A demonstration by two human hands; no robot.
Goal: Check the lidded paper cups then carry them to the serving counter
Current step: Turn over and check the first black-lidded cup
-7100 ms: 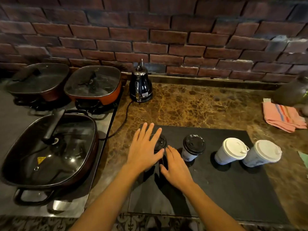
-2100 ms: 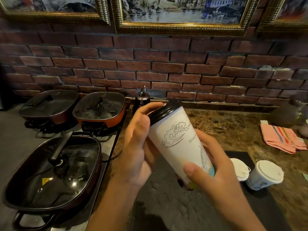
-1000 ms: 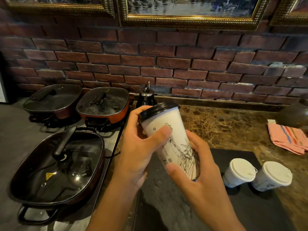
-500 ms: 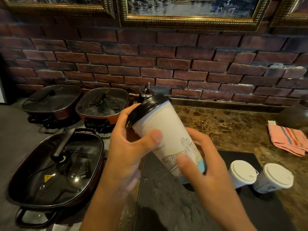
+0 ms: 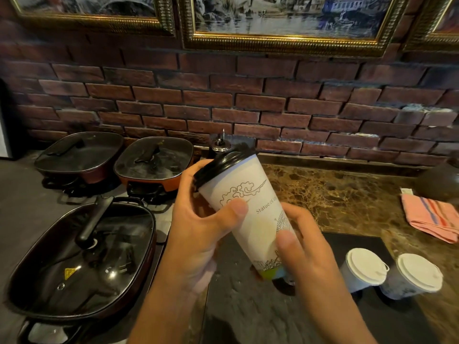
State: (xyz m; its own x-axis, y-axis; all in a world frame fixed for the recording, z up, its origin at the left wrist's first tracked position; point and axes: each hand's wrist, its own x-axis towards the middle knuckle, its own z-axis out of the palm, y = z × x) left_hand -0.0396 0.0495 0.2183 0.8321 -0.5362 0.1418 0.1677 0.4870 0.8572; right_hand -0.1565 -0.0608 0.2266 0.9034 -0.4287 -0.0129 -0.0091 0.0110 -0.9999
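White paper cup (image 5: 250, 214), black-lidded and tilted, is gripped by left hand (image 5: 198, 234) and right hand (image 5: 305, 254).

This looks like the back counter of a small café or restaurant. A brick wall (image 5: 248, 105) hung with gilt-framed paintings (image 5: 285, 21) rises behind a marbled brown countertop (image 5: 347, 194). To the left sit three lidded electric skillets (image 5: 82, 256) (glass lids, black handles), and lidded takeaway cups (image 5: 362, 269) stand near right on a dark mat (image 5: 248, 314).

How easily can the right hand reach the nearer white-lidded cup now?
Probably not at once: the right hand is busy holding the black-lidded cup together with the left hand. Otherwise the path to the white-lidded cup looks free.
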